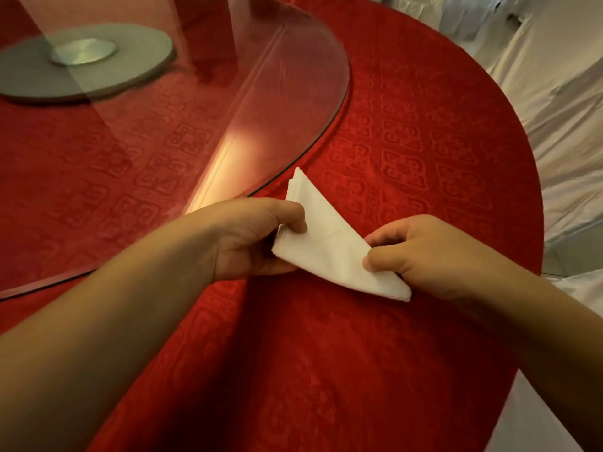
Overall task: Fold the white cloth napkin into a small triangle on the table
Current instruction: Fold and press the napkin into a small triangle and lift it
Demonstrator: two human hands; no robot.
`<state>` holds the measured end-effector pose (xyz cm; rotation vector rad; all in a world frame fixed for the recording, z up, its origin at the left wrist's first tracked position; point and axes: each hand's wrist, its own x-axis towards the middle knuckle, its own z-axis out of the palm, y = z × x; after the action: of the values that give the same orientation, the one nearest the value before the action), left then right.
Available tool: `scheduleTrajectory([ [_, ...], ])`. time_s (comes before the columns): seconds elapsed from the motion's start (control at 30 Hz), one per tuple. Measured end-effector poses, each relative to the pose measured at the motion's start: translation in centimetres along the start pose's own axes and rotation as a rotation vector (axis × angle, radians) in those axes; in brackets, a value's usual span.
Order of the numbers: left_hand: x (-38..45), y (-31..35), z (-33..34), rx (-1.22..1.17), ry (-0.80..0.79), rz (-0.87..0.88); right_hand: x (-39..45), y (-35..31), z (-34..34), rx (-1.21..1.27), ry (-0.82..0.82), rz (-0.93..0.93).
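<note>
The white cloth napkin (329, 243) is folded into a small layered triangle over the red tablecloth (408, 141). Its top point reaches toward the glass turntable's rim. My left hand (248, 239) pinches the napkin's left corner between thumb and fingers. My right hand (427, 252) pinches its lower right corner, thumb on top. The napkin's underside and the fingers beneath it are hidden.
A round glass turntable (293, 102) on a grey metal base (81, 60) covers the table's middle, its rim just behind the napkin. The table's edge curves along the right, with white draped fabric (561, 102) beyond it.
</note>
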<state>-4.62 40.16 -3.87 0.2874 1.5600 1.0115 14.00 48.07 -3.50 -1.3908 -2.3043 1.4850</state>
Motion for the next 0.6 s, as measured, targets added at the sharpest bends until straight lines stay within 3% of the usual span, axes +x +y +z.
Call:
scheduleTrajectory([
  [0.07,-0.3,-0.3,-0.1,-0.052,-0.020,0.005,-0.3,-0.1,0.0,0.005,0.042,-0.027],
  [0.2,-1.2,-1.8,-0.1,-0.195,-0.039,0.063,-2.0,0.2,0.2,-0.078,0.570,-0.203],
  [0.27,-1.8,-2.6,0.1,-0.285,-0.057,0.108,-3.5,0.0,1.1,0.029,0.687,-0.278],
  [0.33,-2.7,-3.1,0.2,-0.351,-0.071,0.168,-4.3,-0.4,3.0,0.320,0.568,-0.201],
  [0.4,-3.9,-3.5,0.2,-0.398,-0.105,0.238,-4.3,-1.1,4.8,0.672,0.322,0.031],
  [0.47,-5.1,-3.8,-0.1,-0.451,-0.136,0.306,-3.8,-1.9,5.7,0.835,0.125,0.193],
  [0.6,-7.1,-5.0,-1.2,-0.505,-0.127,0.349,-2.4,-3.1,5.9,1.042,0.089,0.083],
])
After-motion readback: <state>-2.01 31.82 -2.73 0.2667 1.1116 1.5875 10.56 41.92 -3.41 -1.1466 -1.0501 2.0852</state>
